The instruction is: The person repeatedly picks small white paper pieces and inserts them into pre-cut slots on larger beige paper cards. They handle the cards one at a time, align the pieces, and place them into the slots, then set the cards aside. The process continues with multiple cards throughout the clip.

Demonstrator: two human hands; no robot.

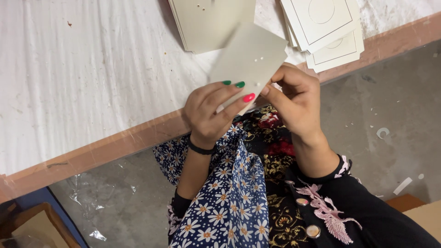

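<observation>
**At table edge: one card in hand, stacks at 12 and 1 o'clock**

Above the table (92,82) edge, you hold a single card (250,59) off the surface, tilted, small punched holes near its right end. Progress, judged: this card is mid-handling; one stack (206,23) sits at 12 o'clock and a printed stack (330,32) at 1 o'clock, both apart from the card. Which stack is finished I cannot tell.

Left hand (213,110): palm down, fingers clamped on the card's lower edge. Right hand (294,98): wrist bent, fingertips pinching the card at the holes.
</observation>
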